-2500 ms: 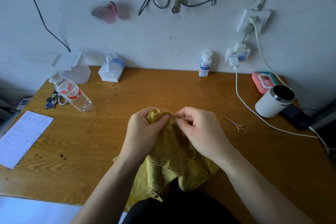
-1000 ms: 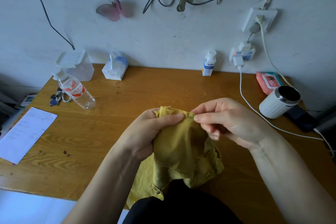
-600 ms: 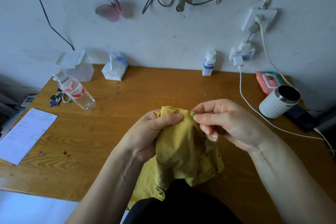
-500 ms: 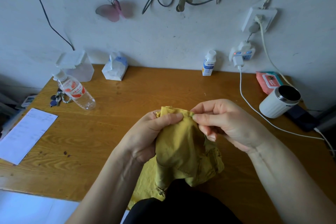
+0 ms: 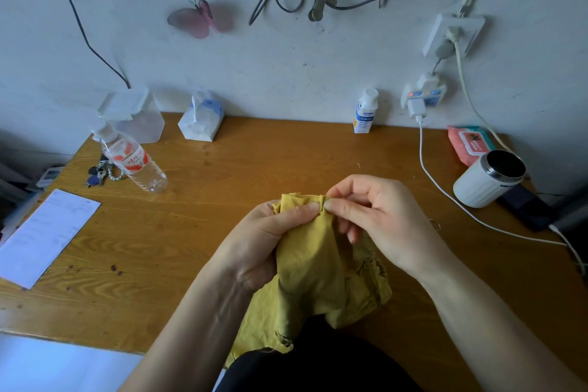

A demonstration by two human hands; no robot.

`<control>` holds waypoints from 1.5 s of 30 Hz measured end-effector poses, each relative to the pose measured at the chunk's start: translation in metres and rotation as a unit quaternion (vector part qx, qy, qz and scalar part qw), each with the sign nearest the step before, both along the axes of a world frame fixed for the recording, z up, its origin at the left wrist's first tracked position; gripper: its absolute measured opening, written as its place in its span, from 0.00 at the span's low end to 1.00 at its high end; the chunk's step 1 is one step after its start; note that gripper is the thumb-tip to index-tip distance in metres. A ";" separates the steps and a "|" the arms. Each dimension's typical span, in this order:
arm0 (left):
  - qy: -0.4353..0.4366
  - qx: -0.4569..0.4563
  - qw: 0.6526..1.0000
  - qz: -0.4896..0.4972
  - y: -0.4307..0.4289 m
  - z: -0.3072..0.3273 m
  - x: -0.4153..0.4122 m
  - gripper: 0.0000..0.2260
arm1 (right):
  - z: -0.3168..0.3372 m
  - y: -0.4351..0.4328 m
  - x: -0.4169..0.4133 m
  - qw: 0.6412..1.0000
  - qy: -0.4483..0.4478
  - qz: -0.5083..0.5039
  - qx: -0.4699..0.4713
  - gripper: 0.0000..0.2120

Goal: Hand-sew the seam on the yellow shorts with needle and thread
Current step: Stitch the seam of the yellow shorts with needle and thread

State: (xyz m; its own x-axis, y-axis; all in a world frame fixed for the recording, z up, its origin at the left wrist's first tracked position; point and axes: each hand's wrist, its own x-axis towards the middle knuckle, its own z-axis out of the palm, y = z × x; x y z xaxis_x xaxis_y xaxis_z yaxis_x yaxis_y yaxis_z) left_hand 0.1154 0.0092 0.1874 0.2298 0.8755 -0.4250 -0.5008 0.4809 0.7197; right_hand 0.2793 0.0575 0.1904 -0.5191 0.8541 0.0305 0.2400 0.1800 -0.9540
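The yellow shorts [image 5: 313,267] hang bunched from my two hands over the wooden desk [image 5: 254,162], and their lower part drops to my lap. My left hand [image 5: 261,242] grips the folded top edge, with the thumb laid flat along the seam. My right hand [image 5: 378,213] meets it from the right, thumb and forefinger pinching the seam's end right beside the left thumb tip. Needle and thread are too fine to make out between those fingertips.
A water bottle [image 5: 132,161], keys [image 5: 98,173] and a paper sheet [image 5: 44,235] lie at the left. A tissue pack [image 5: 200,121] and small white bottle [image 5: 366,111] stand by the wall. A white cup [image 5: 486,180], charger cable [image 5: 445,191] and dark phone [image 5: 525,207] sit at the right. A scissor ring [image 5: 436,225] peeks out behind my right wrist.
My right hand has shifted from on top of the fabric to its right end and now pinches there. In the last half second both hands have barely moved.
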 end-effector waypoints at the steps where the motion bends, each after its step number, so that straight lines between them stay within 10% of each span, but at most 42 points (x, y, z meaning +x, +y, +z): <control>1: -0.001 0.004 1.000 0.002 0.000 -0.001 0.000 0.07 | -0.001 0.000 0.000 1.000 0.008 0.005 -0.014 0.03; 26: 0.042 -0.002 0.999 0.034 0.000 -0.005 0.001 0.07 | -0.009 -0.001 -0.002 0.994 -0.029 0.025 0.104 0.04; 36: 0.088 -0.009 0.995 0.055 0.003 -0.008 0.001 0.08 | -0.010 -0.002 -0.009 0.919 -0.130 -0.047 0.369 0.04; 45: 0.147 -0.014 0.988 0.040 0.006 -0.014 0.005 0.07 | -0.026 -0.003 -0.023 0.896 -0.148 -0.080 0.410 0.06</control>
State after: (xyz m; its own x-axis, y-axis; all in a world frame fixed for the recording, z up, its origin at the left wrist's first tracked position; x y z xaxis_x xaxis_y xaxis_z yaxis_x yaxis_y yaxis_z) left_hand 0.1207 0.0151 0.1734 0.0235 0.8732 -0.4868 -0.3080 0.4696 0.8274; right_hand 0.2567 0.0544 0.1645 -0.4804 0.6725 0.5630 0.5469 0.7315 -0.4071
